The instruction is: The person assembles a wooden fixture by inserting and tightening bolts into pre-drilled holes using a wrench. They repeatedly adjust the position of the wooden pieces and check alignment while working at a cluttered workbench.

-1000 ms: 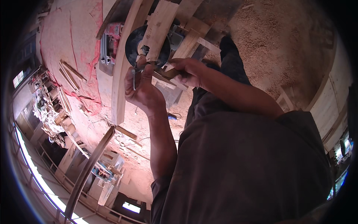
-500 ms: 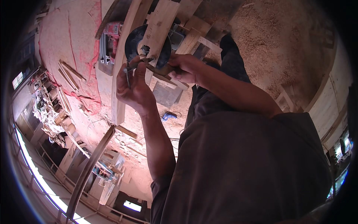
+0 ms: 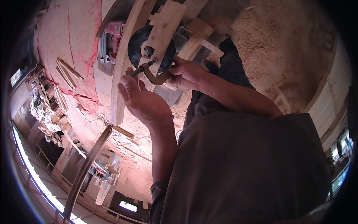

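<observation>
A metal C-clamp (image 3: 158, 79) sits at the end of a wooden board (image 3: 166, 23), which lies over a round black disc (image 3: 137, 45). My right hand (image 3: 187, 74) is closed round the clamp's curved frame. At the outer end of the clamp's screw, the thumb and fingers of my left hand (image 3: 143, 98) are bent round its handle, palm turned up. The thumb partly hides that handle. The screw's inner end reaches the board's end, though I cannot tell whether it presses on the wood.
A long timber (image 3: 118, 93) runs just left of the disc. Beyond it lies a red power tool (image 3: 115, 29). Loose wood strips (image 3: 67, 74) are farther left. Sawdust and shavings (image 3: 276, 44) cover the floor at right, and a curved brown bar (image 3: 87, 168) rises at lower left.
My left hand has shifted right and down and turned at the screw's end, uncovering more of the screw. The right hand keeps its hold on the frame.
</observation>
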`<state>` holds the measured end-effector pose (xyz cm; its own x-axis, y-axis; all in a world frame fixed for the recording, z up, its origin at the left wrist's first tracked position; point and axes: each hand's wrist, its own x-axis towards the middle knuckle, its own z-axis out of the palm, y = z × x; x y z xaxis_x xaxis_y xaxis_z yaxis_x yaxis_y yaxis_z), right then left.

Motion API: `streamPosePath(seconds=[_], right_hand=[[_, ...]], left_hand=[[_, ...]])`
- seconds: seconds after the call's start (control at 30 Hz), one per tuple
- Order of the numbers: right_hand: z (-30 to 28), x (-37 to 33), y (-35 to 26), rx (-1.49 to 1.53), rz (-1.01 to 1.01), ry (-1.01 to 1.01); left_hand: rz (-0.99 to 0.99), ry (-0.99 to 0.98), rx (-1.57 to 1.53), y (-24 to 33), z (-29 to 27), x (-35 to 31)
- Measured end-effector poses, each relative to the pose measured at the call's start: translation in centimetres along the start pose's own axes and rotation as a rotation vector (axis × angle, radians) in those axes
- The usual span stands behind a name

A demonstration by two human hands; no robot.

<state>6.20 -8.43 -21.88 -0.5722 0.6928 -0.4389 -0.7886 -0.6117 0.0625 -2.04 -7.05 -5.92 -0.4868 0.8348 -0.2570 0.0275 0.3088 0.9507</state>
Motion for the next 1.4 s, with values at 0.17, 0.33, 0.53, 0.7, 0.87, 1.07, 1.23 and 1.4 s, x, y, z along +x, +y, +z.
streamPosePath(seconds=[0.17, 0.33, 0.53, 0.7, 0.87, 1.07, 1.23, 1.4], right_hand=[[0.3, 0.4, 0.4, 0.069, 0.013, -0.029], [0.7, 0.4, 0.3, 0.071, 0.051, -0.046], [-0.6, 0.9, -1.1, -0.064, 0.092, -0.192], [1.3, -0.2, -2.7, -0.137, 0.125, -0.042], [1.7, 0.0, -4.0, -0.209, 0.24, -0.025], [0.7, 0.8, -3.9, -0.115, 0.378, 0.083], [2.0, 0.8, -5.0, -0.159, 0.432, 0.164], [0.9, 0.8, -5.3, -0.16, 0.49, 0.124]], left_hand=[[-0.157, -0.021, -0.354, 1.3, 1.2, -0.3], [-0.222, -0.098, -0.303, 1.1, 0.8, 0.3], [-0.251, -0.028, -0.221, 1.6, 1.4, -0.1], [-0.354, 0.006, -0.308, 2.6, 2.0, -1.6], [-0.396, -0.01, -0.363, 3.1, 2.6, -1.8], [-0.423, 0.111, -0.367, 3.7, 4.4, -0.7], [-0.407, 0.226, -0.391, 3.7, 5.1, 0.0], [-0.466, 0.338, -0.358, 5.4, 5.6, 1.0]])
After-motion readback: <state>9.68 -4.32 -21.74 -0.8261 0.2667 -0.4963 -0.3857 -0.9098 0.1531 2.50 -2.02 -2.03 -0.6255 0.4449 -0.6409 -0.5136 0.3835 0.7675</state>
